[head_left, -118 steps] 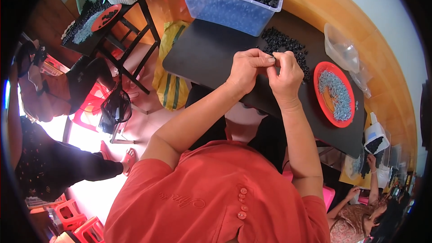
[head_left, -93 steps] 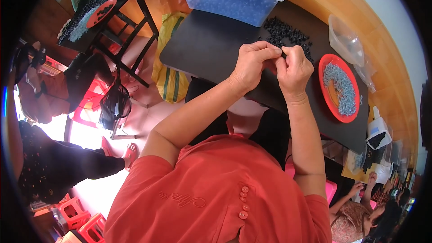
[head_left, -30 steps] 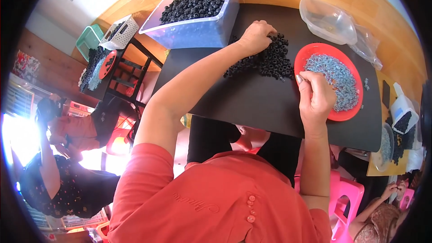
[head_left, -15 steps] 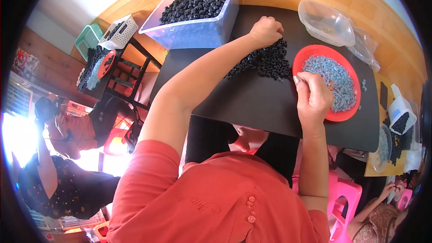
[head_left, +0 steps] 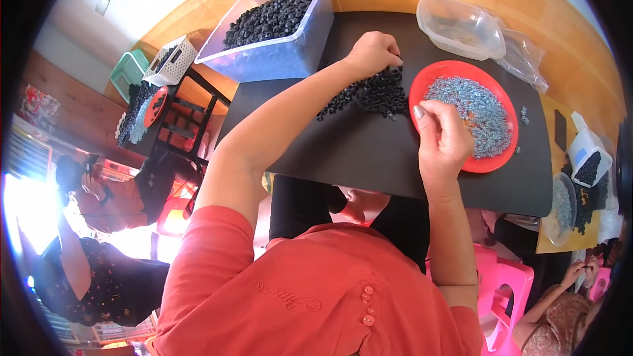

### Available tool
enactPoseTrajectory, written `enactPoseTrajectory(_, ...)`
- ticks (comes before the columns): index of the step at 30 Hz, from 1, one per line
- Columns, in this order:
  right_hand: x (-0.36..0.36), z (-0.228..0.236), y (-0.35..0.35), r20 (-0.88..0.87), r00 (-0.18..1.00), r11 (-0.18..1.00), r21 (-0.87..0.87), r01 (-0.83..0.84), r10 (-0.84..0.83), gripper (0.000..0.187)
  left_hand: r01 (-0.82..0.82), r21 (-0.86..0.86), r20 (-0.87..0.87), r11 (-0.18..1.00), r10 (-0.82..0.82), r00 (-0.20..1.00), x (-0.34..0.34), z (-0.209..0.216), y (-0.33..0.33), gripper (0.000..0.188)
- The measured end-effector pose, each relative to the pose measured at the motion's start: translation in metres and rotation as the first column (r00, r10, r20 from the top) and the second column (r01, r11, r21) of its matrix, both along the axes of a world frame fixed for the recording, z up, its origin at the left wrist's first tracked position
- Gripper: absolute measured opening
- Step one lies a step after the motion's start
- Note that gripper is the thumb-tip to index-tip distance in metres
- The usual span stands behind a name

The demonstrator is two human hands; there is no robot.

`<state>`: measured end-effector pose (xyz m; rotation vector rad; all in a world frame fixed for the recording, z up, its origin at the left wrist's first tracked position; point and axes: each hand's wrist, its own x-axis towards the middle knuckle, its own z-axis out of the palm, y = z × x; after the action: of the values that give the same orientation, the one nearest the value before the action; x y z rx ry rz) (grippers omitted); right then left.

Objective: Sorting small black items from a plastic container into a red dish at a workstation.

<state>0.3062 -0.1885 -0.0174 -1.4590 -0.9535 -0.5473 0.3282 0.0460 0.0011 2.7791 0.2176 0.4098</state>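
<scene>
My left hand [head_left: 373, 53] reaches over the far edge of a pile of small black ring-like parts [head_left: 382, 95] on the dark table [head_left: 349, 151]. Its fingers are bent down and closed, and what they hold, if anything, is hidden. A round red plate [head_left: 504, 102] stands right of the pile, with many small pale blue-grey pieces [head_left: 478, 109] spread in it. At the plate's near left rim my right hand [head_left: 446, 135] is raised with thumb and forefinger pinched together. Anything between those fingertips is too small to make out.
A clear tub [head_left: 264, 53] full of black parts stands back left. An empty clear container [head_left: 455, 33] and a plastic bag [head_left: 524, 59] lie back right. Another worktable [head_left: 550, 240] with a white tub [head_left: 589, 158] is at right. Other people are nearby; a pink chair [head_left: 511, 283] stands right.
The whole view has shifted slightly, so the table things appear farther left. My left hand has come a little closer to the black pile. My right hand stays pinched beside the plate.
</scene>
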Motion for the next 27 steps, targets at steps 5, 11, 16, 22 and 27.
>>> enactPoseTrajectory(5, -0.003, 0.005, -0.006, -0.56, 0.763, 0.916, 0.388, -0.104, 0.323, 0.011, 0.119, -0.988, 0.099, 0.102, -0.178, 0.979, -0.047, 0.03, -0.038, 0.021)
enactPoseTrajectory(11, 0.0, -0.004, -0.003, -0.393, 0.895, 0.957, 0.27, -0.108, 0.211, 0.017, 0.136, -0.987, 0.155, -0.091, -0.248, 0.956, -0.078, 0.034, -0.081, 0.028)
enactPoseTrajectory(16, -0.001, -0.002, 0.001, -0.217, 0.948, 0.96, 0.203, -0.191, 0.235, 0.018, 0.167, -0.985, 0.171, -0.04, -0.169, 0.971, -0.091, 0.026, -0.092, 0.026)
enactPoseTrajectory(22, -0.001, 0.006, 0.003, -0.01, 0.988, 0.988, -0.013, -0.154, 0.154, 0.021, 0.199, -0.977, 0.205, -0.081, -0.083, 0.975, -0.106, 0.014, -0.088, 0.023)
enactPoseTrajectory(27, -0.005, 0.005, 0.01, 0.078, 0.982, 0.98, -0.12, -0.161, 0.171, 0.019, 0.198, -0.919, 0.193, -0.341, 0.05, 0.98, -0.119, 0.001, -0.086, 0.017)
